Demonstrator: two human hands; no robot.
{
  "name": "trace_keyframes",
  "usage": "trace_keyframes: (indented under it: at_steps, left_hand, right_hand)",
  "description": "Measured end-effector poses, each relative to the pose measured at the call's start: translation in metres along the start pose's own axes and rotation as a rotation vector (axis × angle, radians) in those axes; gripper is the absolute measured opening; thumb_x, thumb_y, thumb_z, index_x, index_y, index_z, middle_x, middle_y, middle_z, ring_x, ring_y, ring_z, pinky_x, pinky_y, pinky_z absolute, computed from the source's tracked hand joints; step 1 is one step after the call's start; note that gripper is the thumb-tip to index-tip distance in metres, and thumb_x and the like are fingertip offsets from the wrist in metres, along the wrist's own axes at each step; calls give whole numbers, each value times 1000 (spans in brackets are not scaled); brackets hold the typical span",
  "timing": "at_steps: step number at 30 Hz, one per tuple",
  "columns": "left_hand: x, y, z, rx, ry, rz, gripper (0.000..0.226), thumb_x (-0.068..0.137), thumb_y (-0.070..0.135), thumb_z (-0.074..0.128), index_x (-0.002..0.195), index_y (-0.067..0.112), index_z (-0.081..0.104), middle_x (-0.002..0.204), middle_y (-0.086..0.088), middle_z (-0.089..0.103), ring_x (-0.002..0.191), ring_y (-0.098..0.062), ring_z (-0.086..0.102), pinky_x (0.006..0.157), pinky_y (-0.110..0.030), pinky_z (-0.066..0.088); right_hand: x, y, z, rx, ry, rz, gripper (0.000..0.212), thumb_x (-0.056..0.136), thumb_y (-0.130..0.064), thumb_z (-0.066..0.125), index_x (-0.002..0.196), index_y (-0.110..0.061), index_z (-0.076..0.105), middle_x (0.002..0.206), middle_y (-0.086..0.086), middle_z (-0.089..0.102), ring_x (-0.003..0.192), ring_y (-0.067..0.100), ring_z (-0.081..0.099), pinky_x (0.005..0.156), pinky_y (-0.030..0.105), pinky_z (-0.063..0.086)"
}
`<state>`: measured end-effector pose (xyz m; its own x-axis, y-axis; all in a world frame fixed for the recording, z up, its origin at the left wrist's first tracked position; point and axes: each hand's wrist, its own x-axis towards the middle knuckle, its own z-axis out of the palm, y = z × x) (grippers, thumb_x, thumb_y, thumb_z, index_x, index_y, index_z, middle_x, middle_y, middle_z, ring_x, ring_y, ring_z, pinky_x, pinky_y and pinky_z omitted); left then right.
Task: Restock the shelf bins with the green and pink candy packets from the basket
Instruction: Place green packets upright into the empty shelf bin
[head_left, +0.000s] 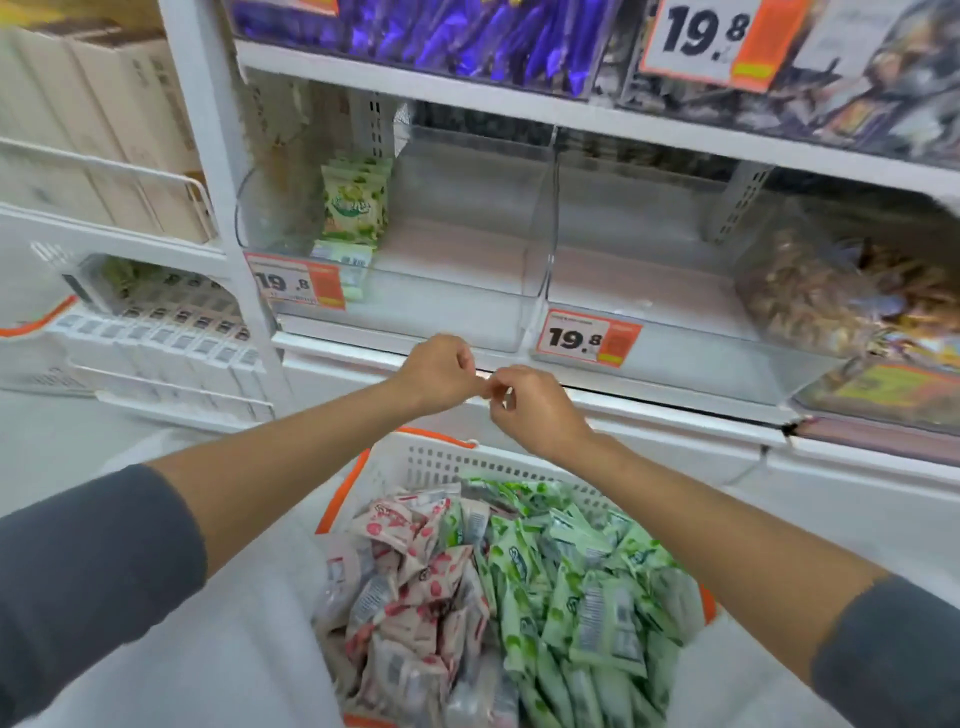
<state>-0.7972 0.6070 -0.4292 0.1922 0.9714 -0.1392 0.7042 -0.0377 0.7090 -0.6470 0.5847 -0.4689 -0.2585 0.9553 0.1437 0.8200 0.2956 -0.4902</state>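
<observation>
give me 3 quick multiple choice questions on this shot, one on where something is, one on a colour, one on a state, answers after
1. Where in the basket do most of the green candy packets lie?
A) on the person's right side
B) on the person's left side
C) buried under the pink ones

2. What colour is the basket's rim?
A) blue
B) orange
C) black

3. What are the hands doing?
A) each grips a packet
B) lying flat inside a bin
C) fingers curled, meeting above the basket, no packet held

Answers:
1 A: the green heap fills the right side, and the pink candy packets fill the left.
2 B: an orange edge runs along the white lattice wall.
3 C: the left hand and right hand touch at the fingertips, with no packet in either.
</observation>
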Motion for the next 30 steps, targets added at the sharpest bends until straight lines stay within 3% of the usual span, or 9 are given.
trace_keyframes:
  at_steps: [3,7,10,12,16,20,24,27,30]
  left_hand:
    - [0,-26,40,45,-228,-88,10,80,12,68,72,8,68,80,-6,68,72,-18,59,65,-26,48]
    - [10,-55,69,100,-356,-133,12,85,9,65,80,0,71,99,-12,72,92,-25,71,80,-35,58]
    - [14,-53,81,152,-454,-123,16,90,9,59,88,-3,70,99,-10,66,82,-28,71,76,-36,56]
    - [14,-47,88,164,-505,-102,19,91,7,58,91,-7,69,101,-14,70,68,-22,65,65,-30,53]
    - [10,-37,97,175,-583,-56,10,89,3,53,81,6,59,76,-15,57,65,-23,55,53,-20,44]
    - [5,-35,95,130,-561,-69,8,89,2,54,89,3,63,67,2,59,54,-2,58,49,-17,43]
    - [2,-40,91,105,-544,-110,13,90,3,55,93,-3,66,71,-5,65,56,-4,59,56,-22,47]
    - [1,-43,85,73,-538,-129,17,91,5,58,103,-3,68,77,-8,68,63,-10,60,56,-21,46]
    - [2,-46,80,59,-526,-126,18,91,6,59,103,-4,68,95,-17,72,64,-7,62,51,-18,43]
  right_hand:
    - [-33,46,25,-78,-223,101,23,85,-4,54,101,-11,70,102,5,69,85,19,59,80,33,50]
    - [-61,111,48,-259,-454,336,26,88,-16,59,113,-11,64,115,9,64,105,26,60,89,36,50]
    - [-78,137,67,-343,-708,454,51,88,-32,65,132,-10,48,123,10,59,108,27,59,87,36,50]
    - [-88,145,83,-379,-834,483,52,89,-31,66,130,-7,45,124,11,57,107,27,58,84,35,49]
    - [-93,153,96,-404,-728,489,31,89,-10,61,120,-7,59,115,10,64,101,25,62,82,32,51]
    - [-87,152,80,-356,-548,542,19,90,-1,53,96,-8,69,97,9,69,92,25,67,82,37,56]
    - [-101,155,72,-313,-591,541,38,91,-6,55,129,-10,54,125,10,59,112,26,58,93,34,48]
    - [-117,148,83,-338,-557,523,47,89,-5,61,132,-8,42,131,15,50,108,27,56,83,32,47]
    - [-120,141,89,-514,-509,438,40,87,0,60,125,-6,48,127,15,45,113,29,50,86,36,48]
